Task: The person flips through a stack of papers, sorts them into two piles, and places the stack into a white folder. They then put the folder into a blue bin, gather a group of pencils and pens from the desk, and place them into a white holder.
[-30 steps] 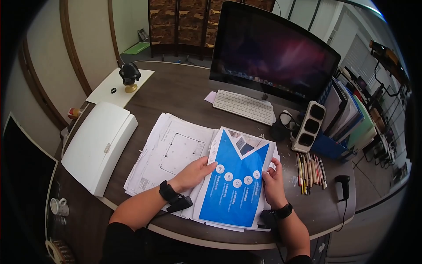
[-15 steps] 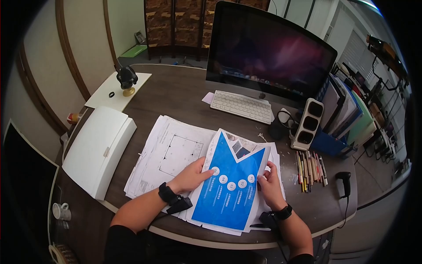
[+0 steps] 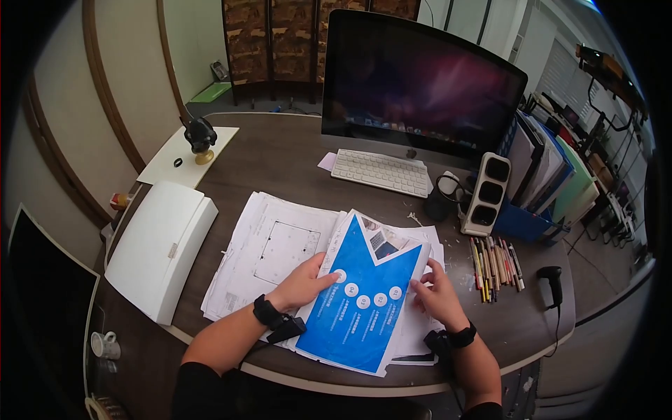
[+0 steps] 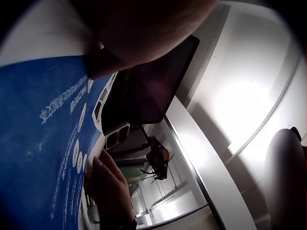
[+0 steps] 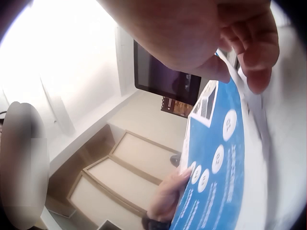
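A blue-and-white printed sheet [image 3: 357,308] with numbered circles and a laptop picture is held tilted over a stack of papers. My left hand [image 3: 302,281] grips its left edge, thumb on the printed face and fingers underneath. On the opposite side my right hand [image 3: 439,297] pinches the right edge; in the right wrist view the thumb [image 5: 218,69] lies on the printed side and the curled fingers [image 5: 259,62] are behind it. To the left lies a white drawing sheet [image 3: 283,245] with a rectangular plan. More white sheets [image 3: 413,336] stick out on the right.
A white keyboard [image 3: 380,171] and a large monitor [image 3: 420,84] stand behind the papers. Several pencils [image 3: 495,266], a black cup [image 3: 442,199] and a blue file holder [image 3: 525,220] are at right. A white box-like device [image 3: 157,245] sits at left.
The blue sheet has shifted left and slightly toward the body, with both hands following. More white paper shows beneath its right edge. Both hands keep their hold.
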`<control>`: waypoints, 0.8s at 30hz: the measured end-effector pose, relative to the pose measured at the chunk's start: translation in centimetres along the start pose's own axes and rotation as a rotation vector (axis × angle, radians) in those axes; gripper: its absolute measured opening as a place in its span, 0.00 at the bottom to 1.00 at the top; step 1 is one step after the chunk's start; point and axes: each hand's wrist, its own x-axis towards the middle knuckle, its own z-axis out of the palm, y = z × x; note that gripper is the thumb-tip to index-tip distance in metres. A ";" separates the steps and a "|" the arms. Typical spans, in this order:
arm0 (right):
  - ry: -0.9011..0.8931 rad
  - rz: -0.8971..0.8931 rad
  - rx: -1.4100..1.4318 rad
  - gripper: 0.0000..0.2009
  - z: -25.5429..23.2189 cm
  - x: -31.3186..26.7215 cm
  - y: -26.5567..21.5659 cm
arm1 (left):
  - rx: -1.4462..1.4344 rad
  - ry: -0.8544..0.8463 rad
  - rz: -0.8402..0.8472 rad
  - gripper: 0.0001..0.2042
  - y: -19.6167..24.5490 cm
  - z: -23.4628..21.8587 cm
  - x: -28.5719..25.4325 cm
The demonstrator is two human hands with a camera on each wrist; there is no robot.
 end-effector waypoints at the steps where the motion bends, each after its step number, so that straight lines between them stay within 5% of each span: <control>1: 0.090 -0.098 0.027 0.24 -0.2 0.7 1.4 | -0.024 -0.011 0.004 0.23 0.1 0.0 0.0; 5: 0.170 -0.158 -0.066 0.13 -2.0 1.8 3.4 | -0.047 -0.005 0.025 0.22 1.6 0.1 -0.6; 14: 0.346 -0.201 -0.234 0.12 -4.0 1.1 4.4 | -0.225 0.259 0.266 0.20 7.5 -5.4 -5.2; 17: 0.334 -0.246 -0.355 0.14 -3.7 0.5 3.5 | -0.162 0.302 0.201 0.19 6.8 -9.6 -5.9; 19: 0.308 -0.242 -0.444 0.18 -3.3 0.3 3.5 | -0.025 0.341 -0.029 0.19 5.6 -12.0 -5.9; 24: 0.326 -0.255 -0.545 0.24 -2.7 0.0 3.3 | 0.246 0.368 -0.170 0.20 4.2 -13.5 -5.2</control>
